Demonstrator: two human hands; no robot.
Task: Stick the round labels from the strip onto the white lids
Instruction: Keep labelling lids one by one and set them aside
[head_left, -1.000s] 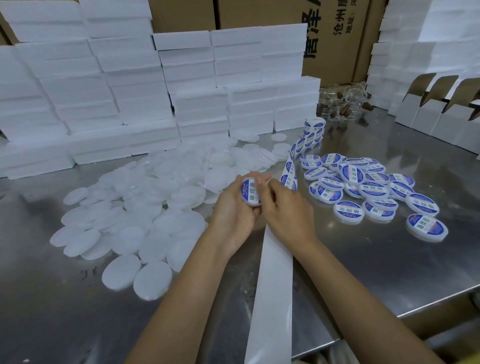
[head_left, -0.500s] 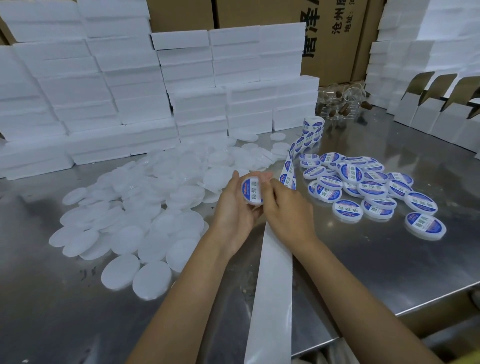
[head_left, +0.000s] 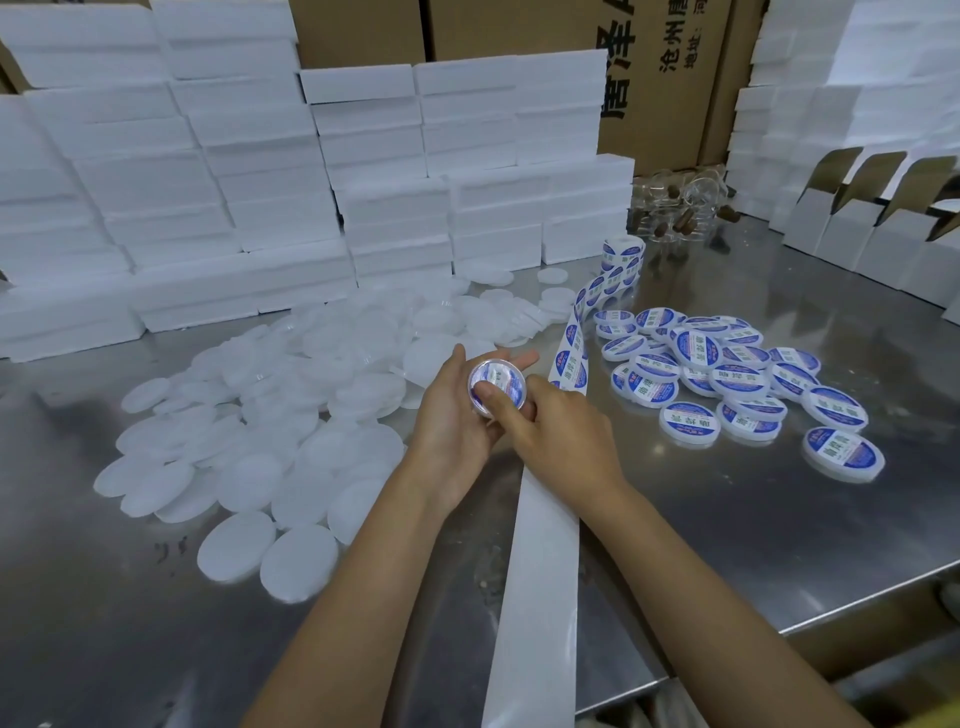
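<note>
My left hand (head_left: 452, 415) cups a white lid (head_left: 501, 385) that carries a blue-and-white round label, its face turned up toward me. My right hand (head_left: 556, 436) grips the lid's near edge, and its thumb presses down on the label. The label strip (head_left: 571, 358) runs from a small roll (head_left: 621, 260) at the back, past my hands, and its bare white backing (head_left: 540, 571) trails off the table's front edge. A heap of plain white lids (head_left: 270, 415) lies to the left. Labelled lids (head_left: 727, 379) lie in a pile to the right.
Stacks of white foam boxes (head_left: 260, 182) stand along the back of the steel table (head_left: 727, 519), with brown cartons behind. Clear jars (head_left: 680, 208) sit at the back right. Open white cartons (head_left: 857, 228) line the right side. The table's front edge runs at lower right.
The lid has tipped from edge-on to face-up in my left hand, and my right thumb has moved onto the label.
</note>
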